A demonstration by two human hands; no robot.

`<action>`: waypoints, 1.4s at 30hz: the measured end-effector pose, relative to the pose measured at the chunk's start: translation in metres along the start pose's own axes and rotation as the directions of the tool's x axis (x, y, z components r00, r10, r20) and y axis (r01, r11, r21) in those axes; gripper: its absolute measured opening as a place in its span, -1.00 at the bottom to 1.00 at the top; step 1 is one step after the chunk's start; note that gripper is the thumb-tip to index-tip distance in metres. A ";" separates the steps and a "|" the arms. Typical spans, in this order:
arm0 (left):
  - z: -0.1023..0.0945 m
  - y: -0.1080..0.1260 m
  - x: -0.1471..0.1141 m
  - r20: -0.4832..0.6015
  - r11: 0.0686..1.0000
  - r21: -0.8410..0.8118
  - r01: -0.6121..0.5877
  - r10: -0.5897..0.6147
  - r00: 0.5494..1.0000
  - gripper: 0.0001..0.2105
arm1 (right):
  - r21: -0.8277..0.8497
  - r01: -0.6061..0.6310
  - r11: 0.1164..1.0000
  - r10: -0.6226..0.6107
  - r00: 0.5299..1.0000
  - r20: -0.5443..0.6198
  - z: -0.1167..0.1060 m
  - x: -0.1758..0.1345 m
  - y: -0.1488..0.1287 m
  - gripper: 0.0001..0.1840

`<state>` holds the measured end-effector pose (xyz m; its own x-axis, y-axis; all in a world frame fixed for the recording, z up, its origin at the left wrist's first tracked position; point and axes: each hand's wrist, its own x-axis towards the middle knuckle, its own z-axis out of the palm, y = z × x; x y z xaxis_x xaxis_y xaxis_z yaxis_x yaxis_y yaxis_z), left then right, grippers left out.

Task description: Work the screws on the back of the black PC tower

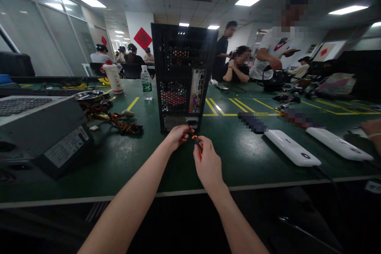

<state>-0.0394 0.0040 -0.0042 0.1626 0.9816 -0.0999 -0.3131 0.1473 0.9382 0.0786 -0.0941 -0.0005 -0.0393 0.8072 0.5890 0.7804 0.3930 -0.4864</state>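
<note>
A black computer tower (193, 72) stands upright on the green table, its back towards me. In my right hand (209, 162) is a black and orange screwdriver (196, 141), angled up towards the lower edge of the tower's back. My left hand (179, 136) is close to the screwdriver's tip, just below the power socket (192, 122). Its fingers are curled and pinched together; whether they grip the shaft or something small is too fine to tell. Beside the socket is the perforated power supply grille (175, 122).
At the left lie a grey power supply unit (64, 139), its bundled cables (119, 121) and a metal dish (89, 95). Behind stand a water bottle (146, 83) and a paper cup (113, 79). Two white power banks (293, 147) lie right. Several people are around the table's far side.
</note>
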 end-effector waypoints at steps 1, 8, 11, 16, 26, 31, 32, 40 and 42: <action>0.000 0.000 0.000 -0.012 1.000 0.005 0.003 -0.003 1.000 -0.80 | -0.026 0.014 1.000 -0.015 1.000 -0.012 -0.001 0.000 0.000 -0.75; 0.000 -0.001 -0.001 0.020 0.997 0.079 0.016 -0.018 1.000 -0.78 | -0.002 0.132 0.991 -0.132 0.991 -0.025 -0.001 0.001 0.002 -0.76; -0.001 -0.002 0.000 0.026 0.999 0.054 0.004 -0.006 1.000 -0.81 | 0.027 0.033 0.999 -0.033 0.999 -0.019 0.000 0.001 0.000 -0.70; -0.002 -0.002 0.002 0.034 1.000 0.004 0.024 -0.024 0.999 -0.84 | -0.027 -0.080 0.996 0.082 0.993 0.086 0.000 -0.002 -0.001 -0.67; -0.001 0.001 0.000 -0.016 0.996 -0.065 0.055 -0.056 0.998 -0.88 | -0.075 0.090 0.993 -0.089 0.996 0.015 -0.001 0.001 0.001 -0.79; 0.000 0.002 -0.001 -0.008 0.996 -0.075 0.057 -0.057 0.998 -0.88 | 0.055 0.067 0.996 -0.067 0.998 -0.004 -0.003 0.001 -0.002 -0.72; 0.000 0.003 -0.001 -0.012 0.995 -0.078 0.059 -0.060 0.998 -0.88 | 0.057 0.063 0.996 -0.063 0.998 0.001 -0.003 0.000 -0.002 -0.73; 0.001 0.001 0.000 0.014 0.997 -0.069 0.045 -0.044 0.999 -0.90 | -0.066 0.133 0.989 -0.134 0.991 -0.007 -0.001 0.000 0.001 -0.81; 0.001 0.001 -0.001 0.026 0.995 -0.084 0.045 -0.043 0.999 -0.92 | -0.041 0.107 0.993 -0.107 0.994 -0.003 -0.002 0.000 0.000 -0.79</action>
<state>-0.0387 0.0034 -0.0027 0.1999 0.9709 -0.1315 -0.3834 0.2011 0.9014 0.0798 -0.0950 0.0004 -0.1209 0.7589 0.6399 0.7965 0.4589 -0.3936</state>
